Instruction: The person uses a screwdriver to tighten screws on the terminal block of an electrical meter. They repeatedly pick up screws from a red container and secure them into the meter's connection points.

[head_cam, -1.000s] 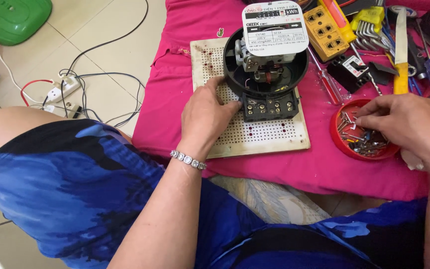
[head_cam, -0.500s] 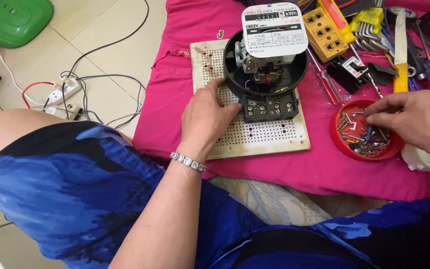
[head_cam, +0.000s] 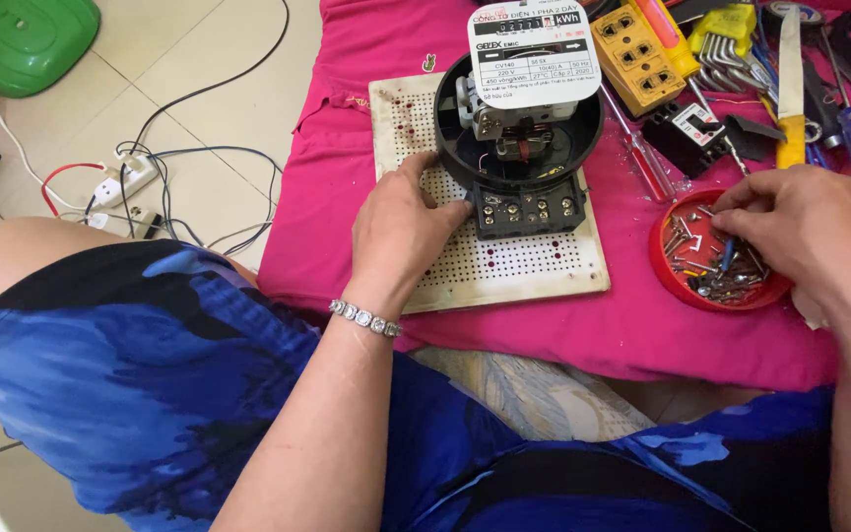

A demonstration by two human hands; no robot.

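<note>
On board (head_cam: 534, 266): my left hand (head_cam: 401, 232) steadies meter (head_cam: 519, 148), fingers curled
Red lid (head_cam: 664, 271): my right hand (head_cam: 810, 232) pinches among screws (head_cam: 706, 271)

The cloth (head_cam: 347, 197) is bright pink. On it lies a cream board (head_cam: 504, 266) patterned with rows of small dark holes, bearing a black meter (head_cam: 519, 163) with a white label. At three o'clock from the board a red dish (head_cam: 664, 266) holds silver screws (head_cam: 706, 266). At one o'clock lie an orange-yellow socket block (head_cam: 637, 59) and a yellow-handled knife (head_cam: 790, 89). The garment (head_cam: 150, 384) is blue with black brush-like streaks. A silver bracelet (head_cam: 364, 317) circles the left wrist. At ten o'clock, on beige floor tiles (head_cam: 189, 59), sits a green plastic thing (head_cam: 22, 39).
</note>
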